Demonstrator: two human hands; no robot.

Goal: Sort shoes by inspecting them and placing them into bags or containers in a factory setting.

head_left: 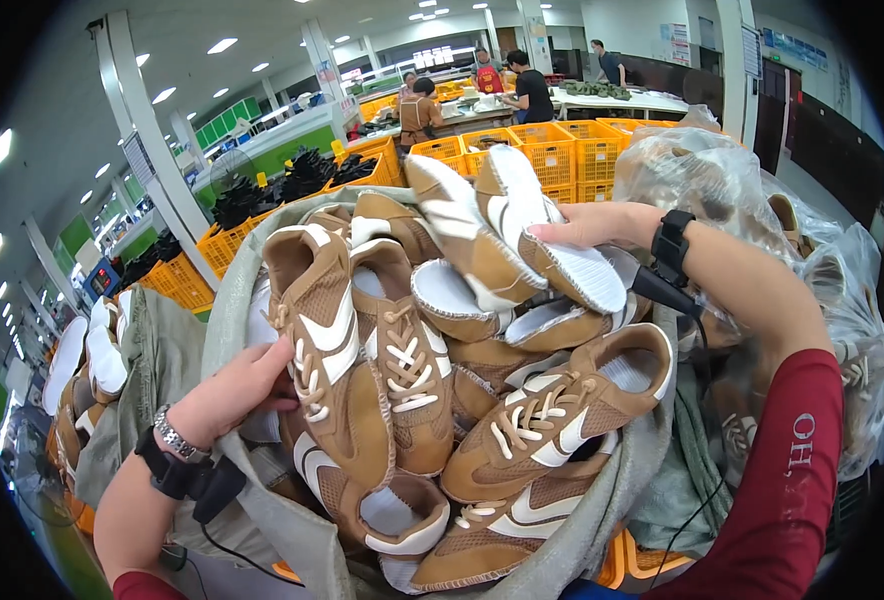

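Note:
A grey woven sack stands open before me, heaped with brown sneaker uppers that have white stripes and laces. On its left side my left hand grips a brown sneaker upper, thumb on its side and fingers partly hidden behind. At the back right my right hand holds a sneaker upper with its white stitched underside turned up; most of the fingers are out of sight. Against that one leans another upper. Nearer me lies a laced sneaker upper on top of the heap.
Clear plastic bags of shoes stand at the right. Another grey sack with shoes is at the left. Yellow crates line the back, some with black pieces. Several people work at tables beyond. Cables hang from both wrist devices.

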